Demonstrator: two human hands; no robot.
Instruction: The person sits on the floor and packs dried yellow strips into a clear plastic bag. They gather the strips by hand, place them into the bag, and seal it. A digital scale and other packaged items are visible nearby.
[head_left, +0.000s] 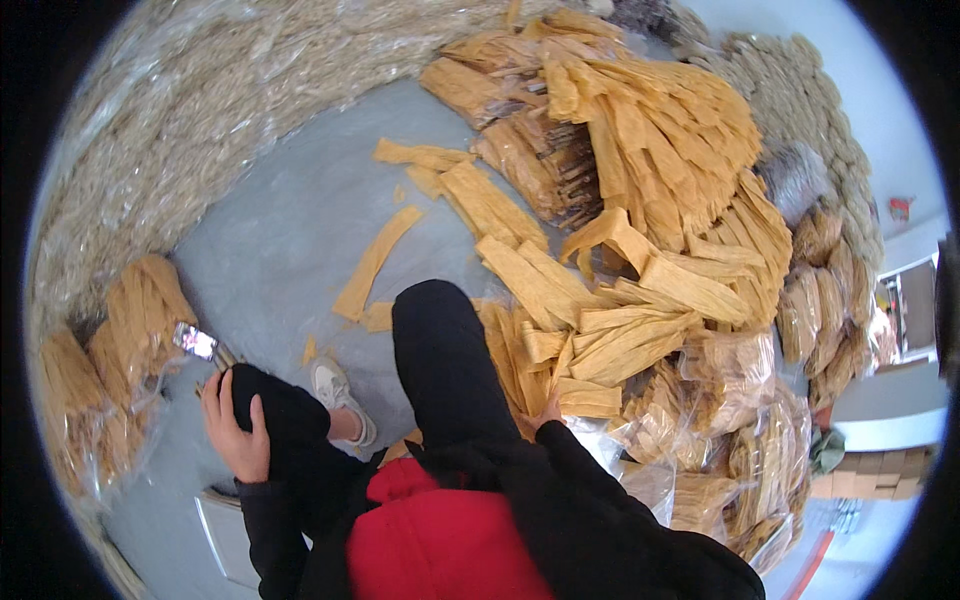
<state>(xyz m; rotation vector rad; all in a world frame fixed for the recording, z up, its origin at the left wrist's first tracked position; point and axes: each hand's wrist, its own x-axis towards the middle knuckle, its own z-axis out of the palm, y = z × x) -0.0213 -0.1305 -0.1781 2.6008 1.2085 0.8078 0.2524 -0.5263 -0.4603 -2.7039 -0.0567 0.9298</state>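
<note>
My left hand (236, 435) rests on my bent left knee with its fingers apart and nothing in it. Beside that knee a phone (196, 341) with a lit screen stands close to the fingertips. Low beside my right knee, my right hand (546, 417) grips the lower end of a yellow dried strip (556, 379), apparently tofu skin; the knee hides part of the fingers. Loose folded strips (630, 337) lie heaped just beyond this hand. Behind them rises a large fanned pile of the same strips (660, 135).
Clear plastic bags of strips (739, 450) crowd the right side, and more bagged bundles (146, 315) stand at the left. A wall of pale plastic-wrapped bundles (187, 112) curves along the back left. Single strips (379, 259) lie on the grey floor (270, 225) ahead of my shoe (334, 390).
</note>
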